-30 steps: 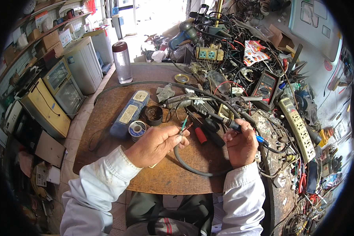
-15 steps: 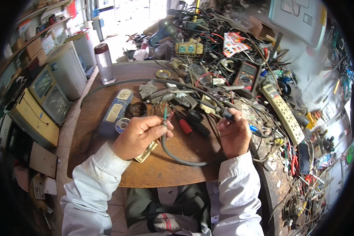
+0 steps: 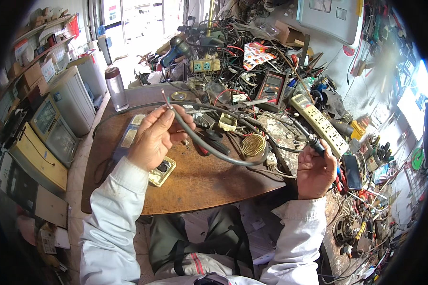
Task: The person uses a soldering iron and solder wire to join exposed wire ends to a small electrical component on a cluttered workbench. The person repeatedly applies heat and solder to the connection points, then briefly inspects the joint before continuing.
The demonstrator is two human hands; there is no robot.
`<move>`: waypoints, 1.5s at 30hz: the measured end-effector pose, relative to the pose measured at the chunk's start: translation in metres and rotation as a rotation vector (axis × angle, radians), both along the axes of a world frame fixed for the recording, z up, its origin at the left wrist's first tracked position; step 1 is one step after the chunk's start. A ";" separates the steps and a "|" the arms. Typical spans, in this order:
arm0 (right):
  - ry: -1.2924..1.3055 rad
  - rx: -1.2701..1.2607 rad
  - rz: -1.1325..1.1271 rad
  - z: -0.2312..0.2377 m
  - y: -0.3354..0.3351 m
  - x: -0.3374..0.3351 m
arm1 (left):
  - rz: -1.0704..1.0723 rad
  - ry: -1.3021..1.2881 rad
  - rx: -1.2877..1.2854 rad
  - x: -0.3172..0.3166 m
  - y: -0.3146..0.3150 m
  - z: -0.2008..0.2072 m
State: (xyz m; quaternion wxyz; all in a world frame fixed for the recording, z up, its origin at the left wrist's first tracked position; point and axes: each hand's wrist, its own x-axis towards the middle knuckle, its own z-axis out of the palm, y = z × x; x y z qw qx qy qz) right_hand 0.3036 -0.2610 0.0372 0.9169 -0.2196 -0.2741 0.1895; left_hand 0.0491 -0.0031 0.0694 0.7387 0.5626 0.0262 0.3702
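My left hand is raised above the round brown table and pinches the end of a thick dark cable. Bare wire tips stick up from that end. The cable curves down and right across the table. My right hand is at the table's right edge, closed around a dark-handled tool whose tip points up and left. A small square tin lies under my left wrist.
A tangle of wires, a multimeter, a power strip and tools crowd the table's far and right side. A clear bottle stands at far left. Old monitors and boxes stack on the left floor.
My left hand has lifted the cable end up and away from the table. My right hand has moved right toward the table edge with its tool. The view has tilted.
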 end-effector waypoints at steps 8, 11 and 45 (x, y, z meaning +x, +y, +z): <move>0.003 0.077 -0.008 0.003 -0.034 0.003 | -0.096 -0.203 0.034 0.048 -0.006 0.057; 0.008 0.110 0.008 0.001 -0.041 0.002 | 0.049 -0.261 0.130 0.037 0.004 0.092; 0.098 -0.083 0.158 -0.011 0.042 -0.045 | 0.134 0.429 0.464 -0.036 -0.037 0.012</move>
